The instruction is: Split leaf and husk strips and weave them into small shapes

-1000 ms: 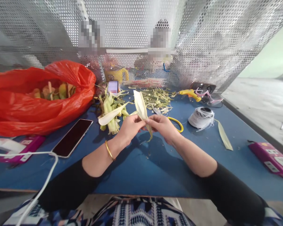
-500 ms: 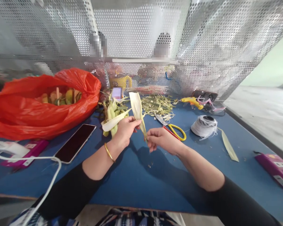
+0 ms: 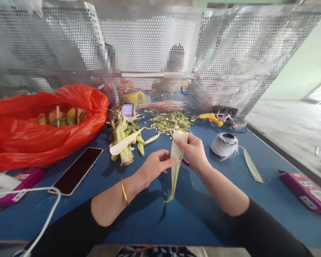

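A pale corn husk strip [image 3: 175,175] hangs upright in front of me, its thin greenish tail pointing down. At its upper end my right hand [image 3: 198,152] grips it between thumb and fingers. My left hand [image 3: 156,165] is closed at its left side, the thumb laid across the middle of the strip. Behind the right hand a red scissors handle [image 3: 186,161] shows; the rest of the scissors is mostly hidden. To the left of the hands lies a pile of corn husks [image 3: 122,137]. Farther back is a heap of shredded husk bits [image 3: 171,122].
A red plastic bag [image 3: 88,134] and a phone [image 3: 77,171] lie left on the blue table [image 3: 149,221]. At right are a yellow glue gun [image 3: 212,118], white string spool [image 3: 224,146], single husk [image 3: 253,166] and purple power strip [image 3: 307,192]. A perforated metal screen [image 3: 149,39] stands behind.
The husk strip has been turned over, tail now downward. My right hand has moved from its lower end to its upper end; my left hand has shifted right and down, away from the pile.
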The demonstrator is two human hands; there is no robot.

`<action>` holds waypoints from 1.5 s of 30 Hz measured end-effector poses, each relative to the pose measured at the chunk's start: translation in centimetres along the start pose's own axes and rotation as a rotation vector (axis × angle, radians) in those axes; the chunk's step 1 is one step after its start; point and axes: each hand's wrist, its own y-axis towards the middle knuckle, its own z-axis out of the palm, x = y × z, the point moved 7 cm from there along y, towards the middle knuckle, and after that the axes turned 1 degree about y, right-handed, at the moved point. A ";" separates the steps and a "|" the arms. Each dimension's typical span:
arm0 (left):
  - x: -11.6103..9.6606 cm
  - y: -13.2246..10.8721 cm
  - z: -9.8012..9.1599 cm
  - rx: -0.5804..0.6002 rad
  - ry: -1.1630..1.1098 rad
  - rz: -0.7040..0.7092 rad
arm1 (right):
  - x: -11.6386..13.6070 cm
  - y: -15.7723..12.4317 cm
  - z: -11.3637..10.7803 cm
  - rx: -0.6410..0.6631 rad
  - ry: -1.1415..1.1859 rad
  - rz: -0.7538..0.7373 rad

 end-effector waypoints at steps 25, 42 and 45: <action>-1.0 0.6 -3.7 -0.320 -0.010 0.082 | 0.4 -1.5 2.8 0.278 -0.044 -0.069; -0.1 1.1 -3.6 -0.292 -0.046 0.019 | 0.5 -1.3 3.0 0.337 -0.130 -0.154; -0.2 1.0 -3.6 -0.289 -0.052 0.027 | 0.7 -1.5 3.0 0.331 -0.163 -0.208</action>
